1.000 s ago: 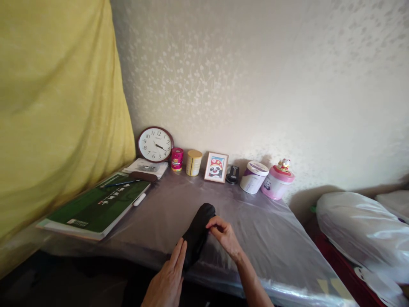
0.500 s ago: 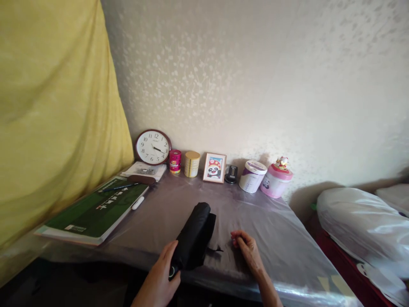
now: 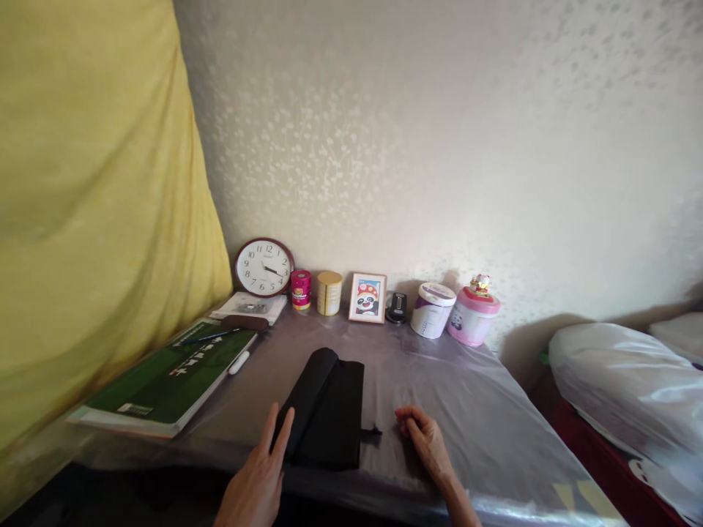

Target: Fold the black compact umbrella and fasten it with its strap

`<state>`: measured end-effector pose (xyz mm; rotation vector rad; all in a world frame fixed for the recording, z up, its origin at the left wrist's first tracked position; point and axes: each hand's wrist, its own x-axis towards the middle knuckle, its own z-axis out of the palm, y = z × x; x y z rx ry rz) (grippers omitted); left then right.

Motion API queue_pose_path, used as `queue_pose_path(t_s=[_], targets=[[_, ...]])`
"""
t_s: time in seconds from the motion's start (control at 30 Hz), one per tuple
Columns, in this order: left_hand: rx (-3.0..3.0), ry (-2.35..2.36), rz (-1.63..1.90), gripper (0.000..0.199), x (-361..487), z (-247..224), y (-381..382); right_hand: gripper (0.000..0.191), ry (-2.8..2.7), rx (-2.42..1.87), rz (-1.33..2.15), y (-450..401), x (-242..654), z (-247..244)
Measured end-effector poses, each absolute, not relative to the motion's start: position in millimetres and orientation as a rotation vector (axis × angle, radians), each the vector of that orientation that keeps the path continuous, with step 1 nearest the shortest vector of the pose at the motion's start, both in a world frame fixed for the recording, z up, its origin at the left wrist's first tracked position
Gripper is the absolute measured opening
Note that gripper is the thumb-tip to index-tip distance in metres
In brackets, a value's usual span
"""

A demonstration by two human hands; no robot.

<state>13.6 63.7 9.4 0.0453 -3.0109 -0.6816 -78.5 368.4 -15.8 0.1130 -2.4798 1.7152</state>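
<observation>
A black folded umbrella (image 3: 329, 410) lies near the table's front edge, its loose fabric spread flat to the right and a thin strap sticking out on that side. My left hand (image 3: 258, 468) is at its lower left, fingers apart and fingertips against the rolled part; the handle is hidden. To the right of the strap, my right hand (image 3: 431, 443) rests over the table with curled fingers, apart from the umbrella. Whether anything small is between those fingertips cannot be made out.
On the table (image 3: 466, 402), a green book (image 3: 170, 380) lies left. Along the wall stand a clock (image 3: 264, 268), a pink can (image 3: 301, 290), a yellow tin (image 3: 329, 294), a picture frame (image 3: 367, 298), a white tub (image 3: 433, 311) and a pink jar (image 3: 473, 316).
The umbrella has rolled left and its fabric has spread out to the right. My left hand has let go of the handle end and opened. My right hand is nearly unmoved.
</observation>
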Motion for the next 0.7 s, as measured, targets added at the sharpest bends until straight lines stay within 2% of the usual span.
queue_pose_path(t_s=[0.07,0.13,0.33,0.4,0.47,0.57,0.6,0.63,0.7], targets=[[0.053,-3.057,-0.684,0.08,8,9,64,0.028,-2.481,0.132,1.697,369,-79,-19],[0.019,-2.998,-0.876,0.082,2,12,60,0.028,-2.486,0.136,1.695,369,-80,-21],[0.218,-2.611,-2.034,0.073,0,36,48,0.029,-2.469,0.127,1.682,370,-79,-17],[0.184,-2.51,-2.215,0.063,2,40,52,0.029,-2.461,0.151,1.674,369,-77,-13],[0.129,-2.561,-2.049,0.055,2,43,60,0.028,-2.458,0.191,1.661,369,-75,-9],[0.006,-2.614,-1.423,0.043,2,52,73,0.026,-2.456,0.191,1.624,369,-74,-9],[-0.056,-2.596,-1.305,0.045,1,57,77,0.026,-2.456,0.181,1.611,369,-74,-10],[-0.109,-2.586,-1.276,0.049,1,62,80,0.027,-2.457,0.171,1.603,370,-75,-13],[-0.113,-2.598,-1.471,0.061,2,73,83,0.028,-2.459,0.182,1.591,371,-77,-20]])
